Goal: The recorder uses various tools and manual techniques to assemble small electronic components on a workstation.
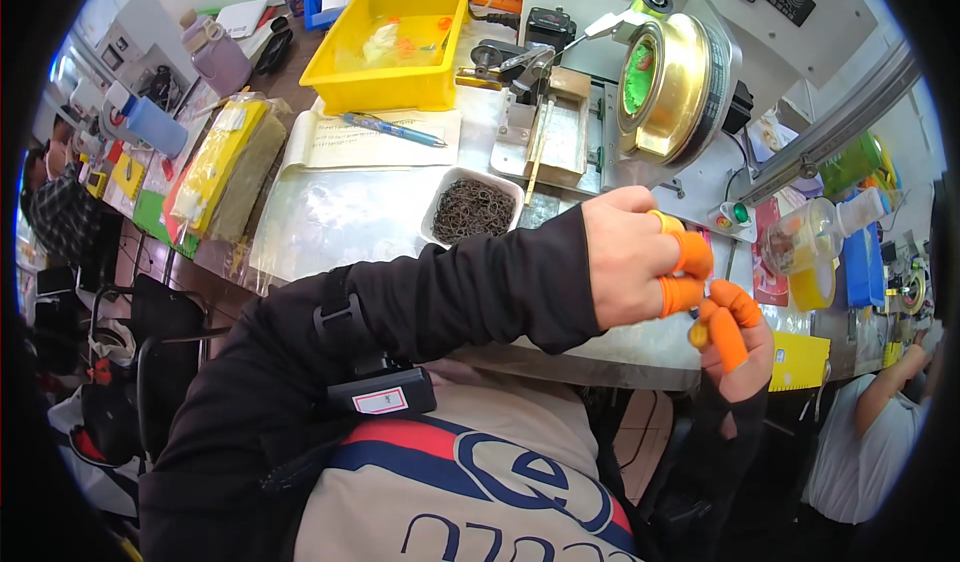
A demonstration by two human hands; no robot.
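Observation:
My left hand (632,260) reaches across to the right, with orange covers on its fingertips and a yellow band on one finger. Its fingers are bent and pinched close together. Just below and to the right is my right hand (738,350), also with orange finger covers, its fingertips curled and pressed together. The two hands' fingertips meet beyond the bench's front edge. Whatever lies between them is too small and hidden to make out. Left of my left hand, a white dish (434,224) holds many small dark ring-like pieces (473,210).
Behind the dish lie an open notebook (310,142) and a blue pen (395,130). A yellow bin (375,94) stands farther back. A machine with a gold reel (655,87) fills the back right, near a clear jar (800,237). Other people sit at far left and far right.

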